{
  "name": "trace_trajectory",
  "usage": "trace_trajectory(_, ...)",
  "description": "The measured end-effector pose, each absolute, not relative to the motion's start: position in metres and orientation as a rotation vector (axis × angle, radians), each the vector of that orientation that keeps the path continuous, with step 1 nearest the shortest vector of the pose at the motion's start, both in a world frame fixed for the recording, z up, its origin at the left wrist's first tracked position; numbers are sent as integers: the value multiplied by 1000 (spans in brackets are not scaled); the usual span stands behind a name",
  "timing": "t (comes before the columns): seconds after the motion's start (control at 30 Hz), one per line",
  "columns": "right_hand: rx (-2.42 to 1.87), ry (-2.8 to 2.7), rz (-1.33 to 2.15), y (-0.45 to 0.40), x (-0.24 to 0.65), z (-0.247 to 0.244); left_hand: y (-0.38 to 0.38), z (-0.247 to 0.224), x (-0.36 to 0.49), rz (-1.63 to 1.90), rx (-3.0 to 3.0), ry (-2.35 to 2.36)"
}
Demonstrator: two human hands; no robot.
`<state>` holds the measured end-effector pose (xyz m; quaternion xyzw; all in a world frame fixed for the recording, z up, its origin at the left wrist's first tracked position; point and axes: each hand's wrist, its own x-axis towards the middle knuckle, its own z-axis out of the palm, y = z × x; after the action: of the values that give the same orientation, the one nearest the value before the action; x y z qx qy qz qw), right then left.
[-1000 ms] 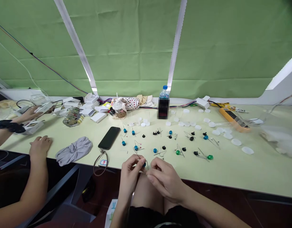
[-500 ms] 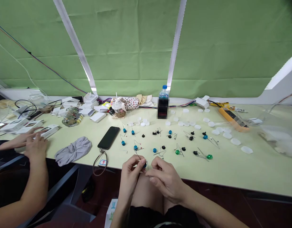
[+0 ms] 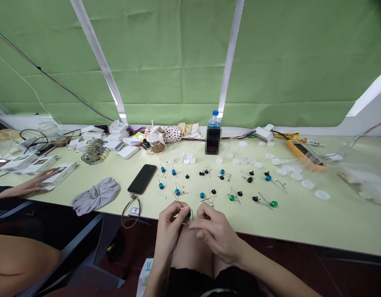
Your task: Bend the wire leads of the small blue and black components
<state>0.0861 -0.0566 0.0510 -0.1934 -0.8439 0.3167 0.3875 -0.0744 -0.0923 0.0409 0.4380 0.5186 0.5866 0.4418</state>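
A small blue bead piece (image 3: 188, 214) w/ thin bent metal wire is held at lower centre of frame, by the near edge of the surface (image 3: 301, 222). It's clamped btwn thumb & forefinger of the L hand (image 3: 171, 225); a wire length is seen beside the bead, toward the R hand (image 3: 219, 235). The latter's fingers are curled, w/ thumb tucked close under forefinger; whether anything fine is pinched there can't be told, as the tips are blurred.

Handling, judged by looks: v. light; bead hard & smooth, so prob. slippery; wire thin, springy, easily bent out of shape if squeezed. Bead is best gripped by its sides, wire best taken near its bend rather than at the tip.

Pose: L forearm is angled up from bottom centre, fingers bent inward. R forearm is slanted in from lower right, back of hand up, knuckles toward upper left; tips are kept just beside the bead.

Nearby, loose blue beads (image 3: 202, 195), green beads (image 3: 231, 198) & black caps (image 3: 240, 194) are spread from centre to right of centre. Phone (image 3: 142, 179) is left of centre. At far left, a co-worker's hand (image 3: 29, 185) is rested on a white box (image 3: 60, 175).
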Motion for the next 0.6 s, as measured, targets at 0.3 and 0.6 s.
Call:
trace_trajectory(0.3,-673,-2067,815,-47,86,56,-93,45,-71,1386,1109,1250)
trace_trajectory(0.6,-574,-2089,866,-57,78,50,-91,43,-71,1440,1129,1290)
